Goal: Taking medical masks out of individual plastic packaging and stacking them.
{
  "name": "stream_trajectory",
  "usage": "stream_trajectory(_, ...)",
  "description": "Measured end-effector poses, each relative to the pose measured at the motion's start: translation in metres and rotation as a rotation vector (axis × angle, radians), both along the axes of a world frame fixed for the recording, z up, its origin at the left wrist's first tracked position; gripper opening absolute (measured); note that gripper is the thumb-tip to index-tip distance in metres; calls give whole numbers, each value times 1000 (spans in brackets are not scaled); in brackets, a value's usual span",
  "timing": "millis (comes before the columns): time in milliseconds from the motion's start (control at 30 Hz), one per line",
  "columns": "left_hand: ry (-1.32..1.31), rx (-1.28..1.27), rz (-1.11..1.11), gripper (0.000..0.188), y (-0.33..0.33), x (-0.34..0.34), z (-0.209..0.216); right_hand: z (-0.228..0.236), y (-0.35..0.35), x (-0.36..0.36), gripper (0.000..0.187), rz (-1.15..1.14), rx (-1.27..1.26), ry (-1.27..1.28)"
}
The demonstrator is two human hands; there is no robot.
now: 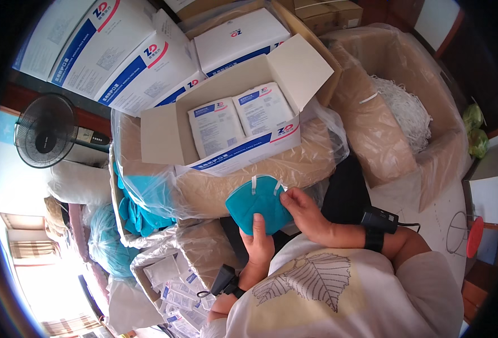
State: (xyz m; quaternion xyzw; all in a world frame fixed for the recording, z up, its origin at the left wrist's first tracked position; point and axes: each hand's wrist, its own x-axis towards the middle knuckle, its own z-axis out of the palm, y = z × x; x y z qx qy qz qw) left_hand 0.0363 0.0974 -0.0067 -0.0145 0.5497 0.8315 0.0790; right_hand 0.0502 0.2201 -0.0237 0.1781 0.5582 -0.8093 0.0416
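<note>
A teal face mask (258, 204) with white strap tabs along its upper edge is held up in front of me. My left hand (257, 241) grips it from below, thumb lying on its front face. At its right edge my right hand (306, 210) pinches the mask near one white strap tab. Just beyond the mask stands an open white carton (243, 153) with two white printed packs (218, 127) side by side in it. The fingers behind the mask are hidden.
More teal masks (142, 211) fill a lined box at left. Below it, a box holds small white packets (182, 297). At right, a plastic-lined carton (437, 169) contains white elastic cords (403, 110). White cartons (133, 67) are stacked behind; a black fan (46, 132) stands far left.
</note>
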Motion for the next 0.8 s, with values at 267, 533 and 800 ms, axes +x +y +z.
stream_trajectory(267, -88, -32, -87, 30, -16, -13, 13, -8, 39, -1, 23, 421, 269, -13)
stream_trajectory(533, 104, -294, -418, 31, -32, -17, 29, 67, 51, -40, 51, 469, 857, 779)
stream_trajectory(800, -14, -221, -426, 28, -71, -42, 49, 82, 126, -46, 78, 1172, 477, 454)
